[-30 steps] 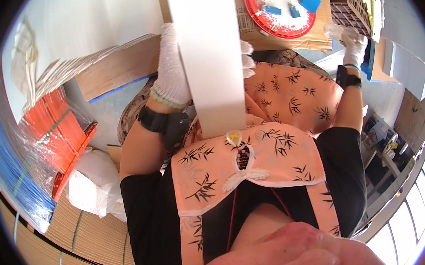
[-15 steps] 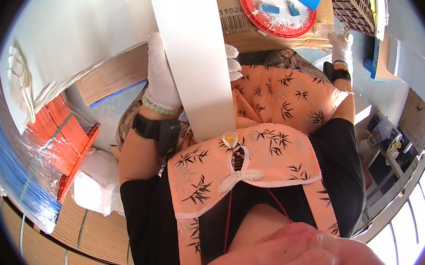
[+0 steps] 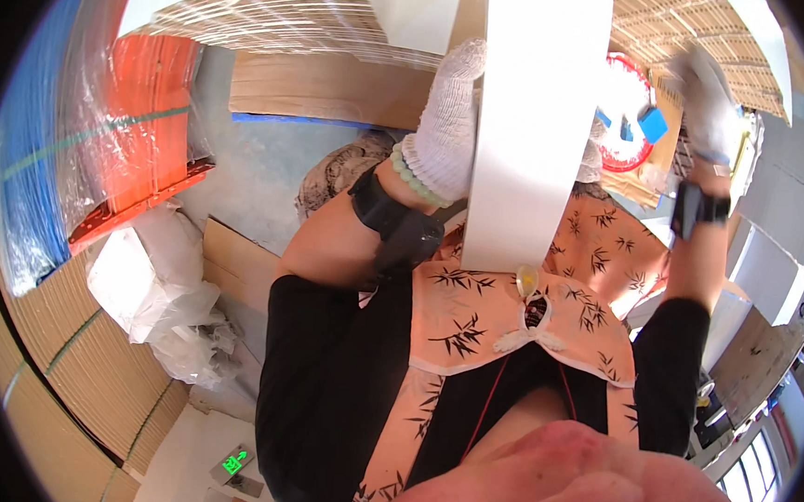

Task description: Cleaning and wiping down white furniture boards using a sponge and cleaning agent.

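Note:
My left hand [image 3: 450, 119], in a white knit glove, grips the left edge of a long white board [image 3: 533, 139]. Its fingertips show at the board's right side. The board stands in front of my apron [image 3: 457, 325], and its lower end is close to the chest. My right hand [image 3: 708, 104], also gloved, is raised at the upper right beside a stack of layered cardboard sheets [image 3: 684, 24]. Motion smears its fingers, so what they hold, if anything, does not show. Between the hands, partly behind the board, lies a round red-rimmed tray [image 3: 634, 165] with white bits and blue blocks [image 3: 652, 125].
Plastic-wrapped orange [image 3: 149, 131] and blue bundles [image 3: 33, 132] stand at the left. Below them are a crumpled white plastic bag [image 3: 153, 271] and strapped cardboard stacks [image 3: 68, 358]. Another layered cardboard stack [image 3: 298, 11] is at the upper left. White boxes [image 3: 765, 258] stand at the right.
The view has swung, so the board appears farther right and more upright. My right hand has come up from beside the tray to the cardboard stack. My left hand still holds the board.

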Demonstrator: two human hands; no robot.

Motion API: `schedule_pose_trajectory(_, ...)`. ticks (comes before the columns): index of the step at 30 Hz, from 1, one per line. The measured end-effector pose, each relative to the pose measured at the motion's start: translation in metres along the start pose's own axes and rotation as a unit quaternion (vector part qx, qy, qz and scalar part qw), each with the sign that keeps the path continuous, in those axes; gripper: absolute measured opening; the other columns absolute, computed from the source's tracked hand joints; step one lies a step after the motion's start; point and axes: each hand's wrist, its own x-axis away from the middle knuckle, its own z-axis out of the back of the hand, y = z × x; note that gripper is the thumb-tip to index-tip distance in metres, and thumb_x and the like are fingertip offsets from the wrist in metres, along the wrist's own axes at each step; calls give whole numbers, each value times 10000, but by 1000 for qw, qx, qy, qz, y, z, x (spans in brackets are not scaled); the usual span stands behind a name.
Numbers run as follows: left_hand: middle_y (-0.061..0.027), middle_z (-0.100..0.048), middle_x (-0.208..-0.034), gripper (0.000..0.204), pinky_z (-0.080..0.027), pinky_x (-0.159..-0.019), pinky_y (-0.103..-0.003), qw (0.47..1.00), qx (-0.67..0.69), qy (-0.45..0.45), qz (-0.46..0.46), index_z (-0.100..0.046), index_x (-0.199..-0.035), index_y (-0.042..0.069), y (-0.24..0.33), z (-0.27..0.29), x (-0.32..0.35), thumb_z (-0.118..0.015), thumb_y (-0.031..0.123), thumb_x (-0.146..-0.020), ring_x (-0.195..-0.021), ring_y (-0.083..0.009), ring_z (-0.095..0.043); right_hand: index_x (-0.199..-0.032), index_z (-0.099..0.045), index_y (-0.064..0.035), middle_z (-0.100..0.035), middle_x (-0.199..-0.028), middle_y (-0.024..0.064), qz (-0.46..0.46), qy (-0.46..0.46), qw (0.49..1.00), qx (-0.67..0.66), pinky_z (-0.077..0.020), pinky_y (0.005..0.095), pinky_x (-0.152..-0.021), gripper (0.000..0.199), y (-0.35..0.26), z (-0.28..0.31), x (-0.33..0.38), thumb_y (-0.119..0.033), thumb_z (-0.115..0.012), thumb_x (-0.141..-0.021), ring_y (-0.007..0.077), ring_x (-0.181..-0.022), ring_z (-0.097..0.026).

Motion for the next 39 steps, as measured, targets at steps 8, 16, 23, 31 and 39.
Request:
schedule_pose_trajectory(8,-303,-679,-1101,866,-613,-845,-552,981,195,-19,11,-577,-1305,-35,48,-18,10,-335,721,-960,-978,-434,-709,-1024,-721,2,-728,-915,108,401,-48,914,41,-556,346,-777,183,-231,-136,-105,-164,-652,-995,232,-876,-695)
schedule_pose_trajectory(16,-304,-465,-1467,1143,-376,-1113,-705,904,336,-180,-195,-345,-1574,86,80,16,35,-424,928,-804,-1348,-506,-472,-1279,-647,-35,-681,-1250,150,62,-465,766,-440,-543,347,-977,356,-267,-193,-105,-147,-690,-944,303,-1078,-675)
schedule_pose_trajectory(23,-276,-672,-1183,912,-614,-877,-545,938,261,-130,-188,-549,-1360,-22,73,18,13,-324,763,-953,-1039,-403,-714,-1300,-638,-23,-676,-1281,146,85,-479,761,-430,-545,341,-973,369,-275,-204,-89,-130,-686,-951,270,-1133,-660)
schedule_pose_trajectory(31,-198,-686,-1217,812,-652,-821,-437,968,184,-86,-151,-463,-1457,19,62,-4,18,-257,675,-1026,-1058,-318,-726,-1306,-645,-16,-698,-1257,140,343,-319,854,-227,-555,339,-925,356,-257,-186,-93,-98,-673,-960,239,-1117,-673)
schedule_pose_trajectory(39,-168,-688,-1217,762,-644,-850,-419,977,174,-69,-101,-495,-1422,34,51,-3,11,-329,662,-1023,-1025,-288,-731,-1277,-653,-6,-696,-1199,133,440,-121,890,-20,-569,331,-901,302,-224,-91,-29,-146,-587,-1018,236,-1054,-686)
